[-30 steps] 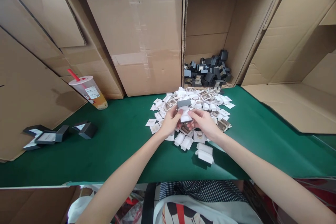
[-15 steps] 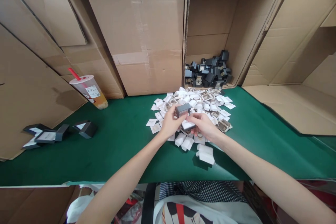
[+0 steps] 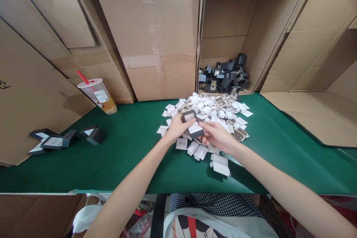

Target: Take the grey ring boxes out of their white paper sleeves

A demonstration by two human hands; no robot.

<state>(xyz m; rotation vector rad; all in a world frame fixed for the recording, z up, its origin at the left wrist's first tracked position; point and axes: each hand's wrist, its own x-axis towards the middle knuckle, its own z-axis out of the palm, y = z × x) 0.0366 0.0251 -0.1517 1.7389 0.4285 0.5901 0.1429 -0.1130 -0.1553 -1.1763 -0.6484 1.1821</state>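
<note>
Over the pile of white paper inserts (image 3: 206, 109) I hold a small dark grey hinged box (image 3: 196, 131) with its lid raised. White lining shows in its lower half. My left hand (image 3: 177, 127) is closed round the box's left side, thumb laid across the inside. At its right side my right hand (image 3: 216, 134) pinches the edge with thumb and fingers; whether an insert is also between those fingers is hidden. A folded white insert (image 3: 220, 164) lies apart, nearer the table's front edge.
Inside the open carton (image 3: 223, 18) at the back sits a heap of dark boxes (image 3: 227, 76). Several open dark boxes (image 3: 52, 141) lie on the left of the green table (image 3: 125, 156). A drink cup (image 3: 100, 96) with a red straw leans there. Cardboard walls line the back.
The box has turned in my hands, so its open inside and white lining now face me more. My left hand has shifted slightly left. The view has swung a little.
</note>
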